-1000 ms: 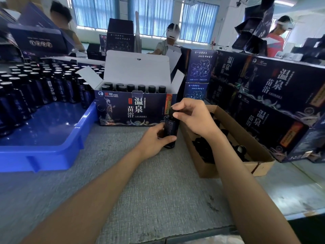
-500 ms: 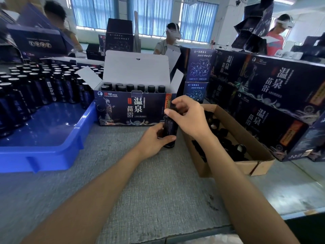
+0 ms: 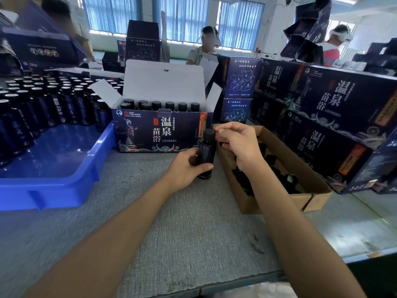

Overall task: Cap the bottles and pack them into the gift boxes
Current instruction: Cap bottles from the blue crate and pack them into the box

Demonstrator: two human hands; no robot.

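One grey counter (image 3: 171, 233) carries everything. Biggest load on it is the stack of closed dark gift boxes (image 3: 343, 117) down your right side; I see at least four printed faces, but the stack runs out of view, so no exact count. On your left is one blue tray (image 3: 53, 168) with dozens of dark tray bottles (image 3: 43, 100) standing upright at its far end, way too many to count.

Dead centre is one open gift box (image 3: 161, 134), lid flap up. It has six capped packed bottles (image 3: 169, 104) in the back row plus a couple more caps in front on the left. Just right of it is one brown cardboard box (image 3: 311, 179) holding a pile of loose black caps (image 3: 242, 179), uncountable.

Then your two hands. Your left hand (image 3: 184, 168) has its fingers wrapped round one bottle (image 3: 205, 155), which is upright with its base down at the counter, between the open gift box's right corner and the cardboard box. Your right hand (image 3: 238, 143) has its fingers curled right against the one cap (image 3: 208, 135) on that bottle. I can't tell if they're actually pinching it.
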